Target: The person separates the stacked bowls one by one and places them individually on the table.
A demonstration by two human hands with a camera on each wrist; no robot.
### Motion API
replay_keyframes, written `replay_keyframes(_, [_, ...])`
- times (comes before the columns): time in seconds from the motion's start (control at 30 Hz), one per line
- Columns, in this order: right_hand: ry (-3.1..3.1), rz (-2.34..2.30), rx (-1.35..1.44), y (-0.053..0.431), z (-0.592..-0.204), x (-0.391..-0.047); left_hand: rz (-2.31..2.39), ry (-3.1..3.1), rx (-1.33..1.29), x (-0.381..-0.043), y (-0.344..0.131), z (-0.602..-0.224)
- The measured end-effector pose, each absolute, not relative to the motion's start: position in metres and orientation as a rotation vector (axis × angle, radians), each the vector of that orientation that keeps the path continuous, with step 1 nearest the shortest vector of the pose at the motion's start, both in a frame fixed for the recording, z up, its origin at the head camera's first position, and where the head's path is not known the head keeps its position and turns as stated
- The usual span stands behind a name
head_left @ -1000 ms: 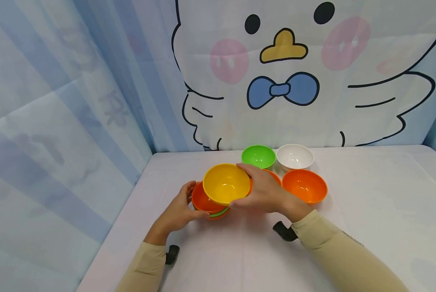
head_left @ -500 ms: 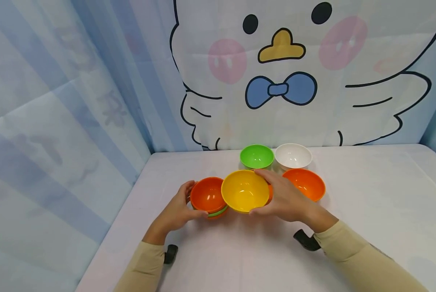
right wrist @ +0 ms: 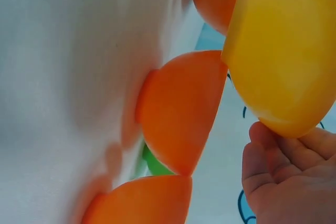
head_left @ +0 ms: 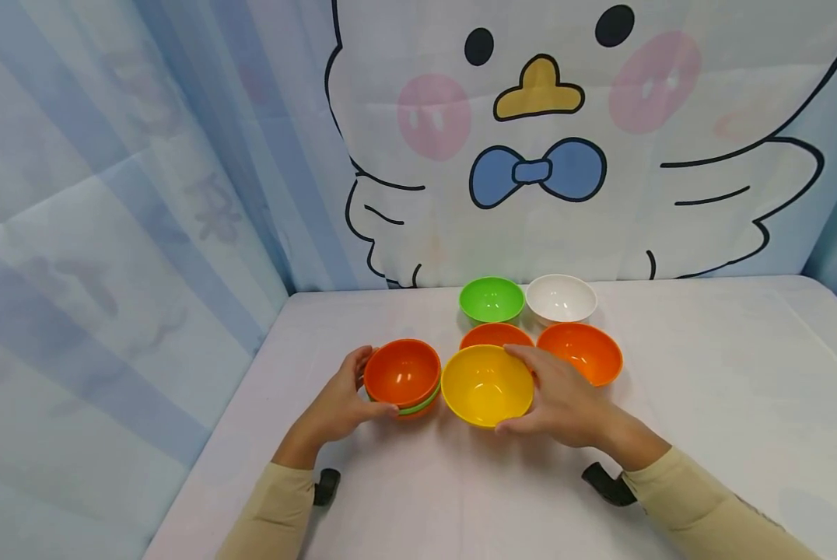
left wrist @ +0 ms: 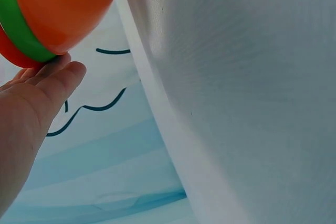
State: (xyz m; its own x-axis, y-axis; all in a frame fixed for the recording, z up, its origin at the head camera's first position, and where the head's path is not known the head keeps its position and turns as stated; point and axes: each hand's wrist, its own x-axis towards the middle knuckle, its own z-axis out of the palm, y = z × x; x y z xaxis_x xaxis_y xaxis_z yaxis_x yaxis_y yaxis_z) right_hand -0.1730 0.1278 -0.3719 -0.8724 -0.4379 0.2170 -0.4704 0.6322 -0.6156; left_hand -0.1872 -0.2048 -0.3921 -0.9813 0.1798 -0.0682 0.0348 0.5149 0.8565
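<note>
My left hand (head_left: 334, 400) grips the left side of a stack of bowls, its thumb in front and its fingers behind. An orange bowl (head_left: 402, 372) tops the stack, with a green bowl (left wrist: 21, 22) nested below it and another orange bowl (left wrist: 68, 9) at the bottom. A yellow bowl (head_left: 487, 386) is held by its right side in my right hand (head_left: 565, 397), thumb at the near rim. In the right wrist view this yellow bowl hangs above the white table, upright, just right of the stack.
Behind the yellow bowl stands an orange bowl (head_left: 495, 334), partly hidden. To its right is another orange bowl (head_left: 578, 354). A green bowl (head_left: 492, 299) and a white bowl (head_left: 561, 299) stand near the back edge of the table (head_left: 726, 373), before a printed cloth (head_left: 537, 233).
The yellow bowl has moved right and toward me in my right hand, away from over the stack. The orange bowl on top of the stack is now uncovered. My left hand stays put.
</note>
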Motion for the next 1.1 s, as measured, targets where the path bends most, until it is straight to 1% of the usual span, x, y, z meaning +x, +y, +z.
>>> replay_keyframes(0.47, [-2.833, 1.129, 0.822, 0.135, -0.387, -0.158, 1.423, 2.625, 0.162, -0.187, -0.204, -0.391])
replay_keyframes(1.1, [-2.886, 1.131, 0.821, 0.140, -0.397, -0.147, 1.425, 2.620, 0.167, -0.186, -0.204, -0.391])
